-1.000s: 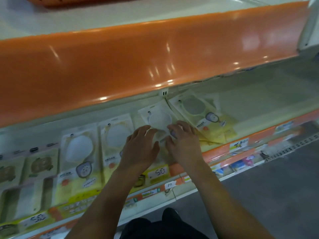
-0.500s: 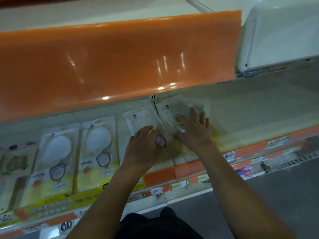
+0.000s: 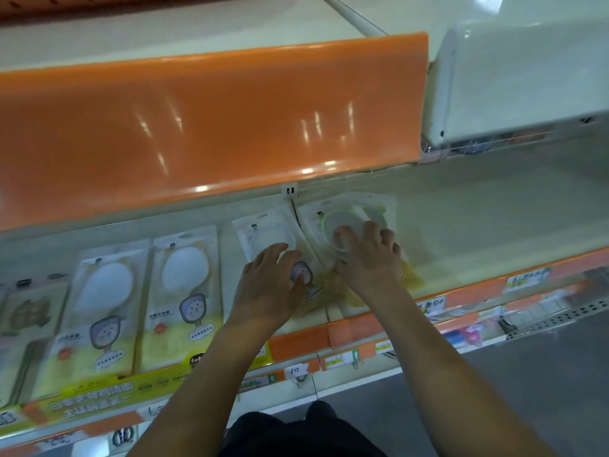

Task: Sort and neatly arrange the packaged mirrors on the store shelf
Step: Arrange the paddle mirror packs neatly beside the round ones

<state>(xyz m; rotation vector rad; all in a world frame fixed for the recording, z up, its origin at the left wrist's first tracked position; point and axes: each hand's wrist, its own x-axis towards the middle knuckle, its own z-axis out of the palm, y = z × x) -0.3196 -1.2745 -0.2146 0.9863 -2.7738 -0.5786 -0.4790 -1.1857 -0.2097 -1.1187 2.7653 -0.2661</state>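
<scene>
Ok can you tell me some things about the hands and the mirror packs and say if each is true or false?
1. Both hands are on mirror packs. True: the left hand rests on the white pack, the right hand on the green pack.
2. The shelf lip above the packs is blue. False: it is orange.
3. The right hand is lifting a pack into the air. False: its fingers press on the pack, which lies on the shelf.
4. More mirror packs lie to the left of the hands. True.
5. A tag below the shelf reads 99. False: it reads 10.
</scene>
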